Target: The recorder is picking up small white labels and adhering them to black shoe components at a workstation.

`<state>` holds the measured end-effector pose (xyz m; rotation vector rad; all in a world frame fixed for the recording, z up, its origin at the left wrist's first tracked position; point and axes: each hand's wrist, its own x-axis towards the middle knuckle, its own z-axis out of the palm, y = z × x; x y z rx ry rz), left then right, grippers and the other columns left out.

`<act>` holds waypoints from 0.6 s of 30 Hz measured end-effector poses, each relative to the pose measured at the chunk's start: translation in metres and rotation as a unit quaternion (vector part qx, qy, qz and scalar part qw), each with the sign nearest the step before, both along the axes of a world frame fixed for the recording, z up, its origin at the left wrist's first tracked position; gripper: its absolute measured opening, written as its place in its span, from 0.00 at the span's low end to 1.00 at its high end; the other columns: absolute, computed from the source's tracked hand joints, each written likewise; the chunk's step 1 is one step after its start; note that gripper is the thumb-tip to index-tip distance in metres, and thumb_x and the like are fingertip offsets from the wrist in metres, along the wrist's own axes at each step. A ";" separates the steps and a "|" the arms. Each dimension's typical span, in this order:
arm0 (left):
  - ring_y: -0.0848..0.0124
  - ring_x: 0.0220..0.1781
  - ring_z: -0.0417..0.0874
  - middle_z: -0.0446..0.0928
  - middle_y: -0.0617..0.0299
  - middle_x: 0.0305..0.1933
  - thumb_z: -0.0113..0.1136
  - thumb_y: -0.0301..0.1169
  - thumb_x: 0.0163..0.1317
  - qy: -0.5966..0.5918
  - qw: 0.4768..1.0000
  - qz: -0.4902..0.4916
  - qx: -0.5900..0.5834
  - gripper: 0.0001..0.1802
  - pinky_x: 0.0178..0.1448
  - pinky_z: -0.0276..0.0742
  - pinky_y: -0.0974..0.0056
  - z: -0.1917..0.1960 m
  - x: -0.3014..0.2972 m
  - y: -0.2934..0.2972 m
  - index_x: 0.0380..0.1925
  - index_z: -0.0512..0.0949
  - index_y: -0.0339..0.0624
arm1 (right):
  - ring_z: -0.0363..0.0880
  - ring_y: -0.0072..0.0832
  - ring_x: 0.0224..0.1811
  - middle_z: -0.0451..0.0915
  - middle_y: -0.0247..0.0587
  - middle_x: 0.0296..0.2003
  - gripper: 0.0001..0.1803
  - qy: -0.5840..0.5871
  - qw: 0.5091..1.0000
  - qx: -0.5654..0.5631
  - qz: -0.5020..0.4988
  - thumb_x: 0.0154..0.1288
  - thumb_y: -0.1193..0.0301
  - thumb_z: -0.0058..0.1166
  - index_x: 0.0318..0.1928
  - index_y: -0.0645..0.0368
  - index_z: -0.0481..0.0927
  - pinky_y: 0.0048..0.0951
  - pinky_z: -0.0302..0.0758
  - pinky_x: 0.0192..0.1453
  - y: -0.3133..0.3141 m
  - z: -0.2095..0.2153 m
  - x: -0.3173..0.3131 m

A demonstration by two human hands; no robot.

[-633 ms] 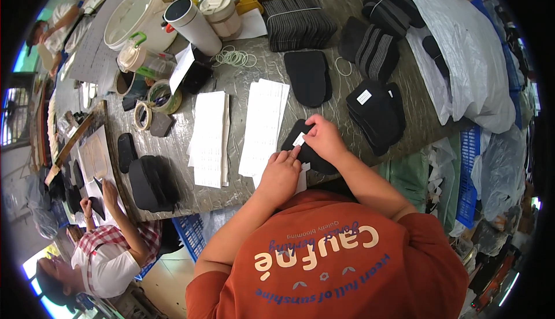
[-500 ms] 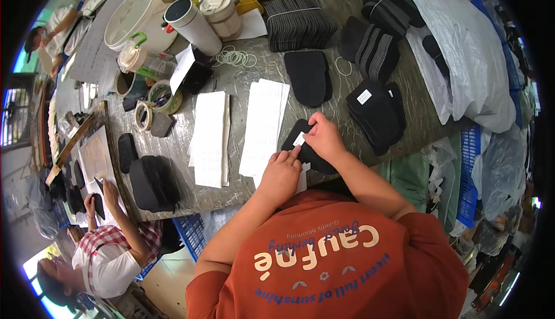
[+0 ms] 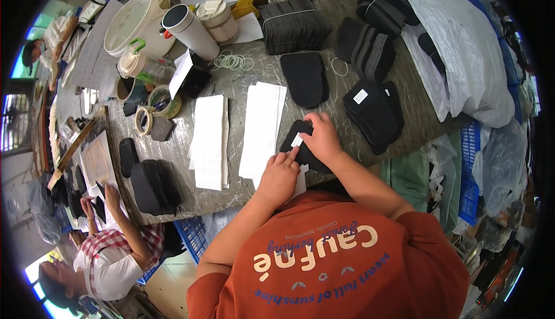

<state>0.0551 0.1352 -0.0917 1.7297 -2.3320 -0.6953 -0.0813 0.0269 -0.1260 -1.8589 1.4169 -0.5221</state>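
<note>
Bare, shiny grey tabletop (image 3: 234,145) leaves a narrow lane between the left stack of white paper sheets (image 3: 208,142) and the right paper stack (image 3: 261,125). Another passes between the flat rounded black pads (image 3: 305,80) and the labelled black pile (image 3: 370,116) to their right. At near middle, the left hand (image 3: 280,174) and right hand (image 3: 322,138) block the way; at far middle, the banded stack of grey-striped black pieces (image 3: 298,27); at far right, the crumpled white plastic sheet (image 3: 474,58).

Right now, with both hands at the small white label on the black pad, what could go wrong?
The label might shift askew if the black pad slips, since the left hand and right hand crowd it. The left hand also sits close beside the nearer white sheets, so it could nudge them.
</note>
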 end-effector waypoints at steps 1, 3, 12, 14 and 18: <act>0.57 0.56 0.71 0.69 0.51 0.61 0.53 0.30 0.57 0.000 1.000 -0.002 -0.001 0.09 0.61 0.65 0.57 0.000 0.000 0.000 0.32 0.76 0.34 | 0.78 0.43 0.34 0.78 0.44 0.29 0.16 0.004 0.999 -0.054 0.001 0.46 0.75 0.65 0.36 0.58 0.73 0.40 0.74 0.39 -0.001 -0.006 -0.003; 0.55 0.58 0.70 0.70 0.50 0.61 0.53 0.29 0.57 0.043 0.999 0.008 -0.010 0.08 0.62 0.64 0.55 -0.001 0.002 0.001 0.31 0.75 0.33 | 0.77 0.44 0.35 0.77 0.44 0.31 0.16 0.007 0.994 -0.110 0.000 0.46 0.75 0.65 0.35 0.58 0.73 0.41 0.73 0.40 -0.003 -0.007 -0.005; 0.52 0.64 0.67 0.70 0.48 0.61 0.54 0.25 0.56 0.114 0.992 0.044 -0.017 0.05 0.65 0.63 0.52 -0.015 0.018 0.009 0.28 0.73 0.33 | 0.76 0.52 0.29 0.73 0.55 0.23 0.09 -0.093 0.995 -0.020 0.000 0.55 0.77 0.57 0.29 0.61 0.68 0.40 0.70 0.30 -0.033 0.037 -0.033; 0.51 0.58 0.73 0.76 0.48 0.52 0.59 0.23 0.54 0.171 0.980 0.088 -0.046 0.05 0.60 0.69 0.54 -0.014 0.017 0.006 0.26 0.73 0.33 | 0.76 0.50 0.27 0.74 0.54 0.22 0.09 -0.060 0.995 -0.063 -0.048 0.55 0.78 0.57 0.31 0.62 0.69 0.38 0.71 0.30 -0.052 0.068 -0.058; 0.57 0.42 0.79 0.80 0.49 0.38 0.58 0.27 0.60 0.276 0.938 0.207 -0.011 0.07 0.47 0.75 0.60 -0.002 0.012 -0.004 0.27 0.78 0.33 | 0.73 0.43 0.36 0.76 0.47 0.33 0.12 0.091 0.917 -0.376 -0.094 0.54 0.76 0.58 0.39 0.59 0.72 0.40 0.71 0.43 -0.072 0.092 -0.083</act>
